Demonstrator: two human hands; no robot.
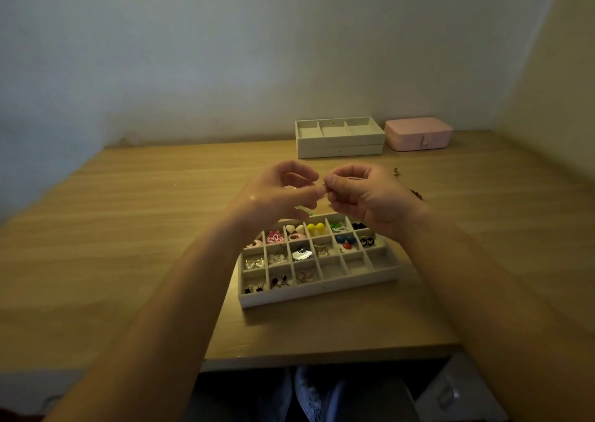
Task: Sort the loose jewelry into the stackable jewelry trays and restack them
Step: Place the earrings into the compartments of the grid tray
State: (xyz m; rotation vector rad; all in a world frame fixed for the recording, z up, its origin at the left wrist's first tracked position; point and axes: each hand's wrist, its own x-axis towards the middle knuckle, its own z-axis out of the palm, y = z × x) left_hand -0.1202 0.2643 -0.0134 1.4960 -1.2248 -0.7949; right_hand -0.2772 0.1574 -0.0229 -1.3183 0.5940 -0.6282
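Observation:
A white compartment tray (322, 288) lies on the wooden table in front of me, with several cells holding earrings and other colourful pieces. Above its far edge, my left hand (283, 189) and my right hand (363, 193) meet fingertip to fingertip. Together they pinch a small pale piece of jewelry (323, 191), too small to make out. A greenish clear piece (304, 210) hangs below my left hand. Two stacked white trays (339, 138) stand at the back of the table, the top one with three bare sections.
A pink jewelry box (418, 134) sits shut to the right of the stacked trays. Small loose pieces lie on the table at the right: a gold piece (396, 172) and a dark red piece (417, 194). Walls close in behind and at the right.

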